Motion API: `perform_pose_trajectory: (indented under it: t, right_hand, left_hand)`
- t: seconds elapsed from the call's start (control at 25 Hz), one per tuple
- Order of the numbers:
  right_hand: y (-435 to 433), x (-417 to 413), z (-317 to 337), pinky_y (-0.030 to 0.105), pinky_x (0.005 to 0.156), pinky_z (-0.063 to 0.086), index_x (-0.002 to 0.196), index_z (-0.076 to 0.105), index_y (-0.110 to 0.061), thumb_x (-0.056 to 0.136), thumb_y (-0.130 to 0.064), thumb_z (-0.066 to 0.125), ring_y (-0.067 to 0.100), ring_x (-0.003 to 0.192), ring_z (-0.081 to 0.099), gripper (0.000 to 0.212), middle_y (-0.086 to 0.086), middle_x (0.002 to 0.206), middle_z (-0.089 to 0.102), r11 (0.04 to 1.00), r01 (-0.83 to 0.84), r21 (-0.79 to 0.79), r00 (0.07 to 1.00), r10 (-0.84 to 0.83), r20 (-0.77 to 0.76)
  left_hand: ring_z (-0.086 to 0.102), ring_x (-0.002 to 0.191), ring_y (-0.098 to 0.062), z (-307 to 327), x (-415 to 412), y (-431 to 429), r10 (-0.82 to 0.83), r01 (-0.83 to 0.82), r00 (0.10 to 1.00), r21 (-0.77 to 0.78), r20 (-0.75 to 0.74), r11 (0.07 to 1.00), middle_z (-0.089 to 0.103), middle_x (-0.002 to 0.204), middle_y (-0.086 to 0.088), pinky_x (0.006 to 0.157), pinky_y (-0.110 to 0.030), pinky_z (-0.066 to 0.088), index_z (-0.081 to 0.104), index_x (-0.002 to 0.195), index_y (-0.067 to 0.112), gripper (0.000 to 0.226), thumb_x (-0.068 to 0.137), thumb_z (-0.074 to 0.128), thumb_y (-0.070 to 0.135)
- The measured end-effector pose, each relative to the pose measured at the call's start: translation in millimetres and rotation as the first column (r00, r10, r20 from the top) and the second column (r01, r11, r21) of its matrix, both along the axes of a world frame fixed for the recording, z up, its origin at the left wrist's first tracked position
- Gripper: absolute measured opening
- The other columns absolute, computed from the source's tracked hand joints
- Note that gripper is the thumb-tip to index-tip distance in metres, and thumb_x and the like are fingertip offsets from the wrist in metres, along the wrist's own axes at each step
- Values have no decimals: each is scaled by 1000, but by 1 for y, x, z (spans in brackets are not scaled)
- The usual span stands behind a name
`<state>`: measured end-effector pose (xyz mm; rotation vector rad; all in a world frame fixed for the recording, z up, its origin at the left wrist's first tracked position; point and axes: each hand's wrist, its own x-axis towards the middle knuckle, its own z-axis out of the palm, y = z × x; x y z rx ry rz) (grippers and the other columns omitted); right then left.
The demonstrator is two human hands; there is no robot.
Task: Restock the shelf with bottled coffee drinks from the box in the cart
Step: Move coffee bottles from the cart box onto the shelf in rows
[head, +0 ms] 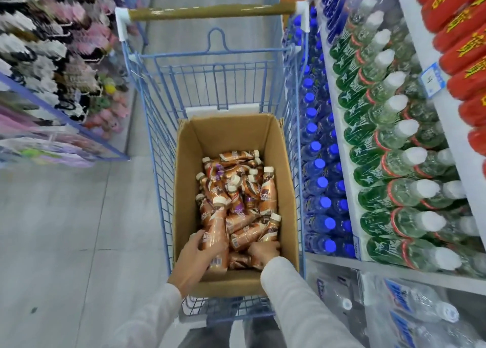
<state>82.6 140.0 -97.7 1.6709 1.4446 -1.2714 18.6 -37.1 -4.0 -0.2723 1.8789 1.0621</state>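
Observation:
An open cardboard box stands in a blue wire cart and holds several brown bottled coffee drinks with cream caps, most lying in a heap. My left hand grips one upright coffee bottle at the box's near left. My right hand reaches into the near right of the box, its fingers curled round another coffee bottle whose cap points up. Both of my sleeves are light grey.
A white shelf on the right carries rows of blue-capped bottles, green-labelled water bottles and red packs. Packs of bottled water lie below. Racks of hanging goods stand left. Grey floor lies between.

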Motion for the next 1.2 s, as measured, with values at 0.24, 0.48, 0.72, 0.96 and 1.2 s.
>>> perform_pose_trajectory:
  t: [0.24,0.48,0.72,0.96,1.2]
  right_hand:
    - [-2,2,-16,42,104,47,143,28,1,69,-24,83,33,124,55,96,16,139,50,999,51,1,997,-51,-63]
    - [1,24,109,39,89,52,126,37,-18,60,-37,88,22,104,64,86,3,117,65,916,376,-139,820,-399,-410]
    - [41,97,222,31,79,56,117,61,-23,69,-13,89,17,91,75,56,-1,100,78,753,635,-171,420,-522,-742]
    - [88,206,274,35,70,57,113,62,-14,55,-3,68,19,77,73,60,3,86,77,524,805,-278,44,-521,-852]
    - [97,330,350,24,67,53,111,58,-18,62,-17,66,9,76,68,50,-5,83,73,505,862,-25,173,-341,-924]
  left_hand:
    - [72,99,-26,31,9,0,149,-162,986,202,78,966,62,124,-3,83,-41,61,45,135,32,68,78,81,40]
    - [63,108,-18,71,10,32,28,-8,997,259,-72,966,56,131,-5,85,-27,56,47,135,34,76,69,68,65]
    - [59,97,13,130,52,115,-121,208,971,483,-206,850,59,121,10,80,-16,45,52,116,39,23,97,62,30]
    - [66,98,2,176,134,201,-330,487,874,622,-358,614,67,113,7,77,-13,50,55,122,26,42,87,76,14]
    - [68,103,-14,226,237,261,-442,562,811,722,-384,405,69,116,-1,80,-28,53,57,121,29,61,65,80,31]
